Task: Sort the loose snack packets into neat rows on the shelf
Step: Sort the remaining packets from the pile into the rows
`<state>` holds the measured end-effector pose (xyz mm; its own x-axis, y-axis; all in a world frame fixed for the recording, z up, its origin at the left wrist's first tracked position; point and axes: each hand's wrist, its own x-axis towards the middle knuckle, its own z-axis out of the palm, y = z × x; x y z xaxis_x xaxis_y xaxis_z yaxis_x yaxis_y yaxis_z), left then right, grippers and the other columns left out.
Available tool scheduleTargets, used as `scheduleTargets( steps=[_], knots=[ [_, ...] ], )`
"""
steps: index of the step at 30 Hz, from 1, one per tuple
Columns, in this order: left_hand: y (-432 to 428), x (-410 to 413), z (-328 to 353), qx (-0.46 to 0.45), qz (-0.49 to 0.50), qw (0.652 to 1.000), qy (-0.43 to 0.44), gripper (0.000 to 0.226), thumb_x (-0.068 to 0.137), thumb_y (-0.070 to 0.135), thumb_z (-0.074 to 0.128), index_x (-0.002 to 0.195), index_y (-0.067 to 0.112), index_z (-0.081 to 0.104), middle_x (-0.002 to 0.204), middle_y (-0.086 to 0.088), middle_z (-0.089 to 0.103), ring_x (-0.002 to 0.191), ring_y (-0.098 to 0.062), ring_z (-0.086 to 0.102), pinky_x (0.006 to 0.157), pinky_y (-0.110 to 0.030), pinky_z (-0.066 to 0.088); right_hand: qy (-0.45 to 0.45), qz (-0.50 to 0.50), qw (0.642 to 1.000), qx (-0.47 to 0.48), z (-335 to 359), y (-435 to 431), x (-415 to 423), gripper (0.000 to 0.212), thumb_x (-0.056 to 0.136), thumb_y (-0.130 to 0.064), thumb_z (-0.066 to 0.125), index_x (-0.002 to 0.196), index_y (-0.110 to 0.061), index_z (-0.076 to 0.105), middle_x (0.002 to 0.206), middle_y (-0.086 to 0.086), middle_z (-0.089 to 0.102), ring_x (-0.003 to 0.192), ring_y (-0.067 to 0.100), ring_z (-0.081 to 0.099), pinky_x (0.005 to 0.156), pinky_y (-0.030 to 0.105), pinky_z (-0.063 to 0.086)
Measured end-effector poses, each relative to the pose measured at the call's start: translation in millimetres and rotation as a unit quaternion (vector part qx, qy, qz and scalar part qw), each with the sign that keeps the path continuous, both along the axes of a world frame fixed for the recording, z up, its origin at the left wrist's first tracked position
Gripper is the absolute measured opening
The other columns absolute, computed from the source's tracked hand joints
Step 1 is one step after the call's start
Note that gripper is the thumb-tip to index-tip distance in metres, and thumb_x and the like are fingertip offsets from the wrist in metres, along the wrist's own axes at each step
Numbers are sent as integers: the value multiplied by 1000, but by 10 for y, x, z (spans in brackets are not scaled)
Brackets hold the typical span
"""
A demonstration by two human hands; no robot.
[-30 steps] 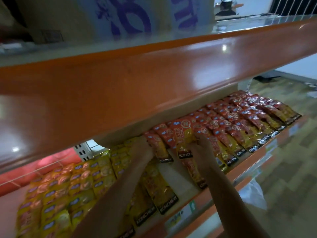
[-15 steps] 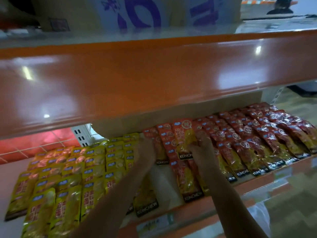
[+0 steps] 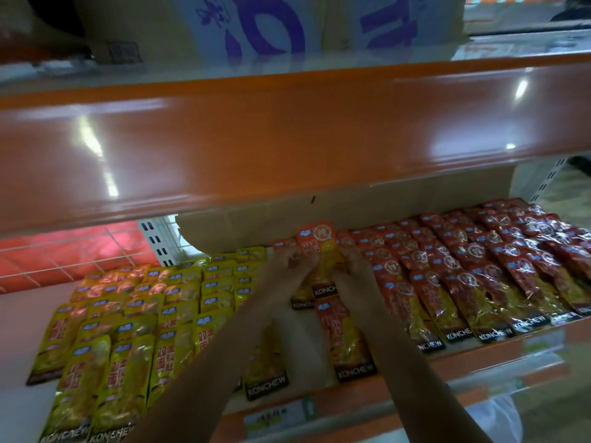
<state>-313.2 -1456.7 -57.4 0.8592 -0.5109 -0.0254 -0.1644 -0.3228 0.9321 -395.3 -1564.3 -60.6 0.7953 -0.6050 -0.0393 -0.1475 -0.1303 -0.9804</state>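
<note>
Packet (image 3: 317, 247), orange-red, is held up at the back of the shelf (image 3: 19, 340), raised above a loose middle column. The left hand (image 3: 287, 271) grips its left edge and the right hand (image 3: 353, 274) its right edge, with the fingers of both curled onto the wrapper. It sits between the yellow rows (image 3: 134, 324) on the left and the red rows (image 3: 479, 276) on the right, which both look fairly tidy already.

The step in hand seems to be seating this one at the head of the middle row. Below it lie a second red packet (image 3: 347, 340) and a yellow one (image 3: 265, 372) near the front. The next move probably calls for laying it flat in line with the red rows, then squaring up those beneath.

The shelf has an orange front lip with a price tag (image 3: 278, 417). A plain cardboard box (image 3: 351, 203) stands behind the rows. The upper shelf (image 3: 287, 139) carries a printed box (image 3: 256, 27) with purple lettering. Tiled floor (image 3: 572, 410) shows at the right.
</note>
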Motion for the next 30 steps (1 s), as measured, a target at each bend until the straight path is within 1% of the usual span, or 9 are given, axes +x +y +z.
scheduleTargets(
  steps=[2,4,8,12,17,20,23,27,30],
  knots=[
    [65,-40,18,-52,5,998,23,12,86,16,69,94,25,70,90,6,72,83,-2,68,82,-32,57,4,19,1000,-12,-7,45,34,30,86,-10,58,115,-15,64,102,-2,67,94,14,63,75,28,51],
    [169,-24,32,-70,42,997,15,24,85,7,69,82,31,68,78,14,70,73,5,65,75,-25,55,15,19,999,-21,-33,56,48,37,89,-14,59,125,-18,60,111,-5,66,99,12,63,83,32,54],
    [331,46,-12,78,88,990,-78,14,82,12,69,87,25,70,83,6,70,77,-8,65,67,-23,52,45,-11,998,-35,-21,31,-36,41,94,-11,50,134,-22,50,109,-8,58,81,12,63,56,18,48],
    [333,-43,-37,142,63,985,-79,25,83,16,68,108,14,67,91,1,67,91,-18,65,77,-34,55,49,-22,997,-53,-41,42,-60,38,96,-15,50,133,-20,51,117,-5,59,91,4,60,62,23,50],
    [262,-109,-100,191,49,976,-96,21,85,18,67,102,5,70,99,-9,71,92,-22,66,78,-36,54,53,-26,997,-46,-73,35,-112,35,93,-13,51,128,-19,54,123,-2,61,101,11,57,75,25,47],
    [253,-106,-154,222,50,967,-117,24,85,23,66,103,8,71,102,-8,71,95,-22,65,79,-35,53,50,-28,997,-43,-68,28,-157,32,93,-11,51,123,-21,56,120,-4,61,102,16,60,70,24,45],
    [231,-108,-153,297,42,943,-144,28,87,28,64,105,6,68,105,-10,68,97,-24,64,80,-37,54,52,-19,997,-52,-70,23,-199,32,94,-11,52,124,-20,56,118,-5,60,100,12,58,64,16,40],
    [172,-185,-123,417,6,886,-200,34,95,34,52,109,5,63,110,-11,65,103,-24,62,81,-30,52,49,-15,997,-58,-61,26,-266,33,94,-13,53,126,-20,56,112,-9,59,100,10,60,72,22,48],
    [138,-227,-122,456,7,859,-233,29,98,29,47,113,5,57,114,-10,62,106,-22,61,81,-28,50,44,-15,997,-66,-49,10,-306,33,93,-13,54,125,-21,57,115,-8,61,82,-4,57,65,16,49]
  ],
)
